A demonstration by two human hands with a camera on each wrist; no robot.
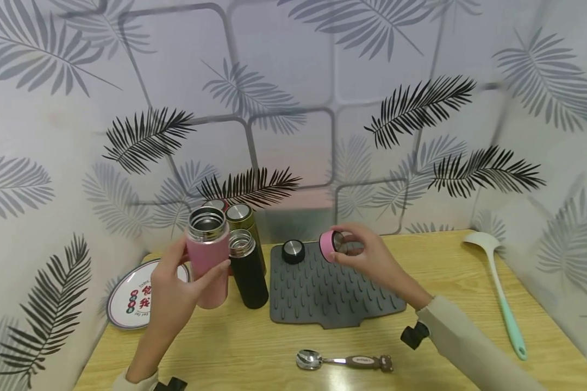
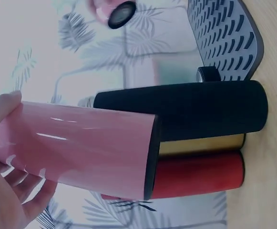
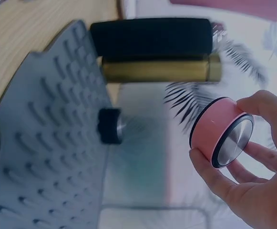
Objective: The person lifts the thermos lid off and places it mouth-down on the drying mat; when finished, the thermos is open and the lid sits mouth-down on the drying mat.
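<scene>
One pink bottle [image 1: 209,260] and a pink lid [image 1: 327,246] are held apart, likely so its mouth [image 1: 209,234] is clear. Left hand [image 1: 176,288] has fingers curled round the bottle, near upright, raised beside the open black bottle [image 1: 248,277]; right hand [image 1: 367,252] pinches the lid sideways above the gray mat [image 1: 318,290]. Black lid [image 1: 293,251] sits there, probably parked off that bottle. Both hands reach forward.

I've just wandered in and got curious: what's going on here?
A person is handling a bottle and a lid. The left hand has an uncapped pink bottle in its grip, lifted off the table; the right hand holds a pink lid, apart from the bottle. Nearby, a black bottle stands uncapped, and a black lid sits on the grey mat. A spoon and a ladle lie untouched.
</scene>
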